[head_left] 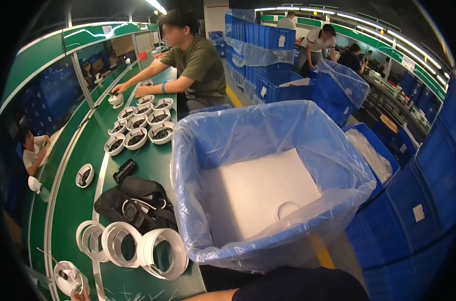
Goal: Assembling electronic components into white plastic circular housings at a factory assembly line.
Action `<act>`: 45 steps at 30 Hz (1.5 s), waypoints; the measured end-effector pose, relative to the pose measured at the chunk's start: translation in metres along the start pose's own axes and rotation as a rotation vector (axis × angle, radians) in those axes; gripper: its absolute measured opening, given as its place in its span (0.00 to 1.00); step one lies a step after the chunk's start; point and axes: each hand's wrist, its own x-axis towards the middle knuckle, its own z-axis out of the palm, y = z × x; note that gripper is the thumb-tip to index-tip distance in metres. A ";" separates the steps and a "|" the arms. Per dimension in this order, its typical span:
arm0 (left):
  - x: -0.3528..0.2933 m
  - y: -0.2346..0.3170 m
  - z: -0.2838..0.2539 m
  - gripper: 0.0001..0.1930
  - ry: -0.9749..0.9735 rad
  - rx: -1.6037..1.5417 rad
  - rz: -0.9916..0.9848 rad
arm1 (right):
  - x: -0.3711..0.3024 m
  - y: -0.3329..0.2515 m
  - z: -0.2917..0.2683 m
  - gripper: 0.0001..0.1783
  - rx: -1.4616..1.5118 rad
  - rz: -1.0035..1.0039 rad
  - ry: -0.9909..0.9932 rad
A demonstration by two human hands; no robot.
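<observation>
At the lower left edge, fingers of my left hand (79, 295) are closed on the rim of a round white plastic housing (65, 276). A dark round part sits in its face, and a thin wire rises beside it. The rest of that hand is cut off by the frame. Of my right arm, a bare forearm (213, 296) and a dark sleeve (293, 283) show along the bottom; the right hand is out of view. Several white plastic rings (120, 244) stand beyond the housing on the green bench (137, 278). Thin white strips (140, 294) lie near the bench's front.
A blue bin (273, 251) lined with clear plastic, white sheet inside, stands right of the bench. A black bag (137, 200) and several white housings with black insides (136, 138) lie farther along. A co-worker (203, 65) reaches over the bench. Blue crates (409, 220) are stacked at right.
</observation>
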 end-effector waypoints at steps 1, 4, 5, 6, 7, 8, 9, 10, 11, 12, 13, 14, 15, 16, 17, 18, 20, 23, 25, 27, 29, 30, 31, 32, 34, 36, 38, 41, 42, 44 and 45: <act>0.006 0.005 0.003 0.05 0.020 -0.107 -0.042 | 0.001 0.000 0.007 0.13 -0.026 0.004 0.009; -0.073 -0.031 0.056 0.16 -0.479 -0.168 -0.038 | -0.010 -0.006 0.015 0.14 -0.045 -0.001 0.014; -0.079 -0.028 0.072 0.16 -0.487 -0.176 -0.027 | -0.013 -0.007 0.021 0.14 -0.055 0.012 0.028; -0.078 -0.034 0.085 0.14 -0.388 -0.138 0.025 | -0.017 -0.008 0.022 0.13 -0.059 0.026 0.047; -0.075 -0.042 0.093 0.13 -0.286 -0.099 0.073 | -0.020 -0.009 0.023 0.13 -0.060 0.040 0.067; -0.070 -0.047 0.092 0.11 -0.168 -0.056 0.134 | -0.018 -0.007 0.023 0.13 -0.051 0.065 0.073; -0.063 -0.051 0.086 0.11 -0.044 -0.016 0.196 | -0.016 -0.005 0.023 0.13 -0.042 0.095 0.077; 0.005 -0.020 0.027 0.09 -0.140 -0.116 0.049 | -0.014 -0.004 0.030 0.13 -0.045 0.098 0.059; 0.015 -0.027 0.023 0.11 -0.192 -0.055 0.099 | -0.016 -0.005 0.030 0.13 -0.053 0.098 0.067; -0.001 -0.044 0.047 0.12 -0.078 -0.116 0.102 | -0.016 -0.007 0.017 0.14 -0.103 0.102 0.062; -0.009 -0.042 0.052 0.12 -0.033 -0.129 0.142 | -0.002 0.006 0.005 0.15 -0.127 0.077 0.077; -0.015 -0.046 0.055 0.13 -0.286 0.081 0.211 | 0.036 0.037 -0.027 0.12 -0.036 -0.141 -0.153; -0.019 -0.042 0.047 0.14 -0.502 0.301 0.276 | 0.044 0.049 -0.047 0.15 -0.346 -0.273 -0.077; -0.024 -0.018 0.017 0.15 -0.360 0.141 0.151 | 0.029 0.033 -0.014 0.14 -0.087 -0.017 -0.157; -0.019 -0.016 -0.005 0.17 -0.481 0.041 0.149 | 0.024 0.031 0.006 0.15 -0.013 0.052 -0.043; -0.054 -0.055 0.047 0.21 -0.356 0.070 0.076 | 0.016 0.022 -0.029 0.18 -0.014 0.102 -0.130; -0.115 -0.061 0.087 0.25 -0.294 0.139 0.057 | 0.000 -0.001 -0.016 0.16 -0.088 0.031 -0.053; -0.189 -0.037 0.088 0.25 -0.292 0.367 0.200 | -0.015 -0.022 0.003 0.22 -0.095 0.129 -0.107; -0.216 -0.018 0.048 0.20 -0.170 0.516 0.247 | -0.007 -0.008 0.009 0.28 -0.208 0.288 0.005; -0.253 0.008 0.015 0.16 -0.109 0.631 0.350 | -0.010 0.001 0.020 0.24 -0.218 0.362 -0.039; -0.287 0.033 -0.011 0.15 -0.001 0.690 0.418 | -0.015 0.004 0.031 0.24 -0.411 0.455 -0.096; -0.302 0.045 -0.026 0.14 0.068 0.715 0.465 | -0.018 0.010 0.035 0.22 -0.554 0.489 -0.159; -0.319 0.057 -0.044 0.14 0.166 0.747 0.522 | -0.019 0.018 0.040 0.21 -0.695 0.518 -0.234; -0.331 0.065 -0.058 0.14 0.252 0.784 0.570 | -0.023 0.027 0.039 0.18 -0.764 0.541 -0.288; -0.345 0.077 -0.100 0.14 0.406 0.827 0.720 | -0.030 0.044 0.045 0.17 -0.902 0.557 -0.389; -0.361 0.076 -0.135 0.13 0.600 1.003 0.777 | -0.037 0.058 0.057 0.20 -1.115 0.522 -0.526; -0.377 0.071 -0.175 0.16 0.735 1.482 0.763 | -0.042 0.070 0.070 0.24 -1.245 0.519 -0.778; -0.383 0.048 -0.189 0.26 0.851 1.627 0.432 | -0.055 0.091 0.067 0.25 -1.262 0.547 -1.007; -0.386 0.045 -0.186 0.28 0.866 1.632 0.293 | -0.058 0.095 0.066 0.25 -1.280 0.502 -1.059; -0.392 0.036 -0.187 0.29 0.897 1.609 0.367 | -0.062 0.105 0.064 0.25 -1.321 0.339 -1.073; -0.399 0.034 -0.193 0.29 0.922 1.592 0.401 | -0.062 0.110 0.066 0.25 -1.352 0.227 -1.082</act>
